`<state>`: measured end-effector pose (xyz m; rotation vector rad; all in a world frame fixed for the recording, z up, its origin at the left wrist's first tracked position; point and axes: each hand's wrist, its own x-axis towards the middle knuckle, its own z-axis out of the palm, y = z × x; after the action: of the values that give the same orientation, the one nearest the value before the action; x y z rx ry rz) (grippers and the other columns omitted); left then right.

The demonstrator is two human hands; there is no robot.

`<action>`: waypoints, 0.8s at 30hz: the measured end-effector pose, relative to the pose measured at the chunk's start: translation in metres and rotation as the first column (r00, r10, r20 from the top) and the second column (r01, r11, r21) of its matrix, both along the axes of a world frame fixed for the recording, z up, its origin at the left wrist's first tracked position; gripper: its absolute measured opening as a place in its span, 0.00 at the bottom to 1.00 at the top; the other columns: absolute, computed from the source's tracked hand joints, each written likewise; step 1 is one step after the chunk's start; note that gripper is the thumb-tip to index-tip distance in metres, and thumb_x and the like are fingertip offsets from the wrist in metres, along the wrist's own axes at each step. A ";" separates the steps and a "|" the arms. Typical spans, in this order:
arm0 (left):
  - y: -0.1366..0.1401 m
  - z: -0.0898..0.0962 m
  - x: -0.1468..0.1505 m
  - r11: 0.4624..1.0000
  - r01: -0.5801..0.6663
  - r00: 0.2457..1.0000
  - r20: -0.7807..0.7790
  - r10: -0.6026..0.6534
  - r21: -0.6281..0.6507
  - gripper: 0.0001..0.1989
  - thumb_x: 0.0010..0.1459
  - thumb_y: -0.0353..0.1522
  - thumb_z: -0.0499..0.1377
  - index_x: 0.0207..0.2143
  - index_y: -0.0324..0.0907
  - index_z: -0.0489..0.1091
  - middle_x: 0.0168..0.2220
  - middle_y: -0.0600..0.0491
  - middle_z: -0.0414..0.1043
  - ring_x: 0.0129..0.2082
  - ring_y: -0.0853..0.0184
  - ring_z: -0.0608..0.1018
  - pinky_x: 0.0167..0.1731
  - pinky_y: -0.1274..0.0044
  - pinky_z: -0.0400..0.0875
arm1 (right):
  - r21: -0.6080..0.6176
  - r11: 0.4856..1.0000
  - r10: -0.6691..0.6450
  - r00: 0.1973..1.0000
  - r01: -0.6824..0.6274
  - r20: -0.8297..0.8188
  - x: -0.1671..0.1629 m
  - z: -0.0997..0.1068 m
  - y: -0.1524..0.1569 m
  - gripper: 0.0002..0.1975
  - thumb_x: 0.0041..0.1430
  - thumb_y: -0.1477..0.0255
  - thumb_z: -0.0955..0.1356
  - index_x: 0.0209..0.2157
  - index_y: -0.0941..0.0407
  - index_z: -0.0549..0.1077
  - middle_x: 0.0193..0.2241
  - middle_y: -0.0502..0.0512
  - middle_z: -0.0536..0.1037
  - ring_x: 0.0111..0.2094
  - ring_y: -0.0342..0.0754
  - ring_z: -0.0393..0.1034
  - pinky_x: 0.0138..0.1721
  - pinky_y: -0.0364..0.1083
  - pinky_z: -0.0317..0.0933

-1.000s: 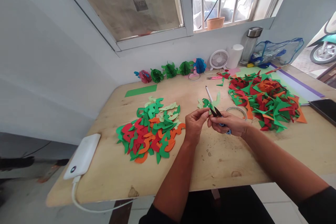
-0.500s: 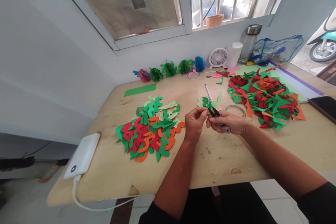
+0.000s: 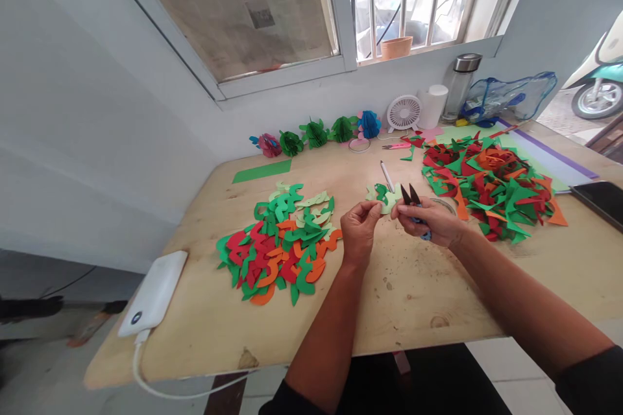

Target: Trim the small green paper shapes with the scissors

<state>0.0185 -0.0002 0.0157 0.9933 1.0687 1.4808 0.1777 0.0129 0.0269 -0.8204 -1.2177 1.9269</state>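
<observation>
My left hand (image 3: 359, 228) is closed in a pinch on the edge of a pale green paper cutout (image 3: 388, 205). Small scissors (image 3: 413, 200) with dark blades and blue handles are gripped in my right hand (image 3: 433, 222), their blades parted and pointing up, away from the paper. The right fingertips are close to the cutout's right edge; whether they touch it I cannot tell. Just beyond the hands lie a darker green paper piece (image 3: 381, 190) and a white pen (image 3: 387, 175). My right hand partly covers a roll of tape (image 3: 445, 205).
Curved paper cutouts (image 3: 272, 249) are heaped at left, with a green strip (image 3: 261, 170) behind. Paper scraps (image 3: 491, 181) pile up at right beside a phone (image 3: 599, 205). Honeycomb paper figures (image 3: 315, 133), a fan (image 3: 403, 113) and a bottle (image 3: 458, 92) line the wall. A power bank (image 3: 154, 292) sits front left.
The scissors have moved up and right, off the paper by my left fingers. The pale green cutout now shows between my hands, in front of the darker green piece.
</observation>
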 end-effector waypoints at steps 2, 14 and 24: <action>0.000 -0.002 0.000 0.999 -0.021 0.999 -0.028 0.022 0.028 0.11 0.47 0.37 0.64 0.29 0.37 0.76 0.27 0.52 0.76 0.28 0.70 0.76 0.35 0.77 0.72 | -0.034 0.996 -0.086 0.996 0.086 -0.001 -0.001 -0.001 0.003 0.12 0.52 0.66 0.70 0.32 0.61 0.73 0.15 0.43 0.62 0.12 0.32 0.44 0.14 0.39 0.36; -0.009 0.001 0.001 0.920 -0.013 0.883 -0.427 0.195 0.392 0.06 0.54 0.32 0.59 0.31 0.42 0.76 0.31 0.51 0.77 0.33 0.67 0.77 0.39 0.76 0.70 | -0.097 0.983 -0.157 0.988 0.156 -0.007 -0.008 -0.003 0.002 0.15 0.50 0.62 0.71 0.29 0.61 0.73 0.14 0.43 0.63 0.11 0.32 0.45 0.13 0.39 0.37; -0.010 -0.004 0.004 0.868 0.070 0.829 -0.512 0.224 0.492 0.08 0.57 0.32 0.57 0.35 0.44 0.76 0.33 0.50 0.76 0.35 0.66 0.77 0.40 0.75 0.70 | -0.076 0.980 -0.182 0.983 0.182 -0.001 -0.012 -0.003 -0.001 0.16 0.48 0.63 0.72 0.22 0.59 0.66 0.13 0.42 0.61 0.12 0.32 0.45 0.14 0.39 0.38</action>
<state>0.0228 -0.0105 0.0115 1.8566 1.1592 1.6157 0.1652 0.0117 0.0235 -0.9292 -1.0326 1.8341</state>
